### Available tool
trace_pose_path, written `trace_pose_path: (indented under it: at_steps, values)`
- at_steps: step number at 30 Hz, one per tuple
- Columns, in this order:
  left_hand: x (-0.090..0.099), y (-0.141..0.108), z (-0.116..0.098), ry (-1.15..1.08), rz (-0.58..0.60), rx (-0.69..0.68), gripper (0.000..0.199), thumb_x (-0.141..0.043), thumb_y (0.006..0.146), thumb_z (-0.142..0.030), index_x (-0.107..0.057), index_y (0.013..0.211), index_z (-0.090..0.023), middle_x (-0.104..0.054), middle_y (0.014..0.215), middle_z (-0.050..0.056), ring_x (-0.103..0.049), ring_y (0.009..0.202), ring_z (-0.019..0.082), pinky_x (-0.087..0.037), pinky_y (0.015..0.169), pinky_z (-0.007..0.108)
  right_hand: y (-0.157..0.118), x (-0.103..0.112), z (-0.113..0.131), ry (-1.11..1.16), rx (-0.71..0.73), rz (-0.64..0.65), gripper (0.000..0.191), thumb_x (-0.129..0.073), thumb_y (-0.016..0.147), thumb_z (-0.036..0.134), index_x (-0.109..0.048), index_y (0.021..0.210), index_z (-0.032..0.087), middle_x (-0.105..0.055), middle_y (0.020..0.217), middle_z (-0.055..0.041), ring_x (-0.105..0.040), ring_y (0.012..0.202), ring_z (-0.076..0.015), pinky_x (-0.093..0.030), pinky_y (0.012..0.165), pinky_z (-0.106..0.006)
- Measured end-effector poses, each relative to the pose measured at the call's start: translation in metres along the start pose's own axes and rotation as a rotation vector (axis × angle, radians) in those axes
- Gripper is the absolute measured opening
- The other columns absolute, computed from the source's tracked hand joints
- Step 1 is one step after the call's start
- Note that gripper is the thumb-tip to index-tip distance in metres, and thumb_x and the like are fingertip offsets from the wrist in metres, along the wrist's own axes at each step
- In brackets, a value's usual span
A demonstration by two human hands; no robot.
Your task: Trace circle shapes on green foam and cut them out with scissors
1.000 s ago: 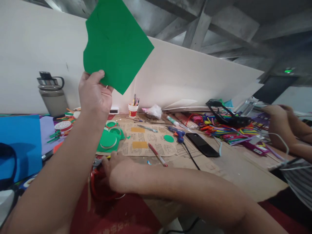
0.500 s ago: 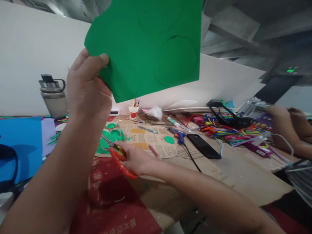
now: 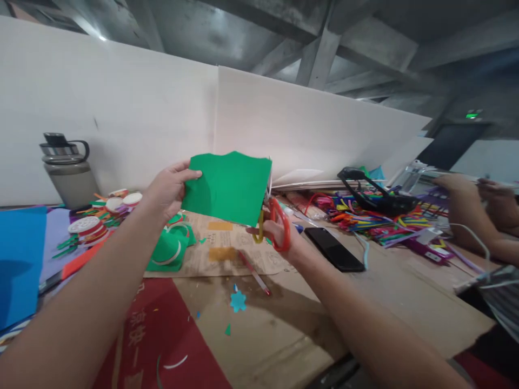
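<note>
Your left fingers (image 3: 193, 174) pinch green sheet (image 3: 227, 189) | your right fingers (image 3: 276, 229) hold scissors (image 3: 287, 232) | risk — one-sided grip lets sheet twist.

You hold one green sheet (image 3: 227, 189) in your left hand (image 3: 168, 189) and one pair of scissors (image 3: 280, 224) in your right hand (image 3: 284, 232). Left of your left hand stands one bottle (image 3: 71, 175); nearer you on that side lie four round white-topped pieces (image 3: 86, 226). Between and below your hands you have two orange rectangles (image 3: 220, 226), one red pen (image 3: 254, 273) and one blue flower-shaped cutout (image 3: 238, 301). Right of your right hand you see one phone (image 3: 334, 248), one black frame (image 3: 375, 192) and a co-worker's two hands (image 3: 458, 183); the coloured strips (image 3: 377, 219) there are too heaped to count.
</note>
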State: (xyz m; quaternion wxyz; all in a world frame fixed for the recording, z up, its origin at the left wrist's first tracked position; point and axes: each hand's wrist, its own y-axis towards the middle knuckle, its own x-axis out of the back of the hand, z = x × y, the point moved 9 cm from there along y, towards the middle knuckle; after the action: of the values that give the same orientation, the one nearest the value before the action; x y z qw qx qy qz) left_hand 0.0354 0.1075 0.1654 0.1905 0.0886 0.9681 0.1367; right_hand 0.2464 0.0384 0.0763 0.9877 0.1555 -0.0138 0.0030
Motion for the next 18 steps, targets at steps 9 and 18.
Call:
trace_pose_path:
  at_steps: [9,18]
  values:
    - [0.028,0.02,0.042,0.187,0.006,0.184,0.027,-0.072,0.067,-0.013,-0.073,0.094,-0.015,-0.074,0.08,0.01,-0.069,0.064,0.022,-0.057,0.061,0.035,0.007,0.032,-0.026,-0.151,-0.086,-0.043,0.036,-0.059,0.08,0.055,-0.044,0.083,0.022,-0.046,0.069,0.0055,-0.044,0.052,-0.0086,-0.039,0.05,-0.023]
    - [0.06,0.033,0.008,0.327,-0.033,0.011,0.03,-0.075,0.062,-0.014,-0.075,0.092,-0.016,-0.072,0.068,0.006,-0.066,0.054,0.022,-0.054,0.05,0.032,-0.012,0.011,0.001,-0.551,0.009,0.167,0.036,-0.053,0.084,0.056,-0.051,0.08,0.02,-0.045,0.063,0.0038,-0.042,0.055,-0.0108,-0.033,0.05,-0.023]
